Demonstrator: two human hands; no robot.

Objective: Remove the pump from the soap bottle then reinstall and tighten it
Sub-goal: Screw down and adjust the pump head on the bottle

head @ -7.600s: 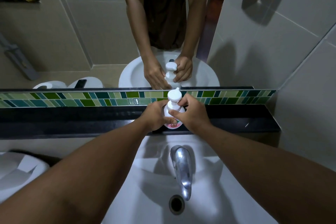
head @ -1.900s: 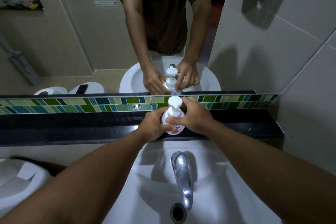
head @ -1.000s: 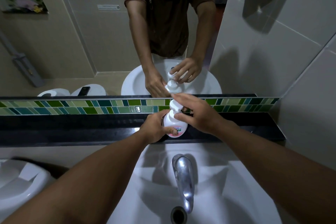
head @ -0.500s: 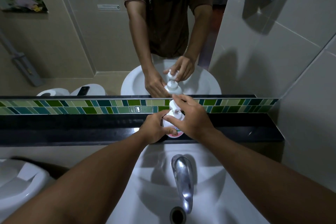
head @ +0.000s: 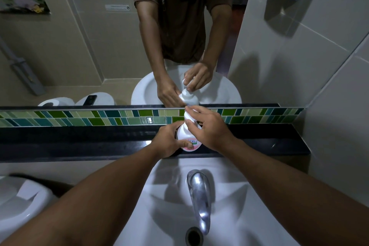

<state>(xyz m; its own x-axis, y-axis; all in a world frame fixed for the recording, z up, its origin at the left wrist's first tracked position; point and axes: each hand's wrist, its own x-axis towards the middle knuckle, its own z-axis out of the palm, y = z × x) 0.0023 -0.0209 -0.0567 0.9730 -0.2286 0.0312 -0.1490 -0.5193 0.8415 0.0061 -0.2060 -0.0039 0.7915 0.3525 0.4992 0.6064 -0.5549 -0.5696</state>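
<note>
A white soap bottle [head: 184, 136] with a pink label stands upright on the black ledge [head: 79, 142] behind the sink. My left hand [head: 167, 142] wraps its lower body from the left, thumb across the label. My right hand [head: 207, 128] comes in from the right and pinches the white pump [head: 188, 117] at the bottle's neck with its fingertips. The pump sits on top of the bottle and is mostly hidden by my fingers. The mirror above shows the same grip from the far side.
A white sink basin [head: 159, 205] with a chrome tap [head: 199, 195] and drain [head: 192, 235] lies below my arms. A green tile strip [head: 79, 118] runs under the mirror. A second white basin [head: 20, 199] sits at the left. A tiled wall stands close on the right.
My right hand has shifted its fingers around the pump, from over the pump head to pinching lower at the neck. The left hand and the bottle have stayed in place.
</note>
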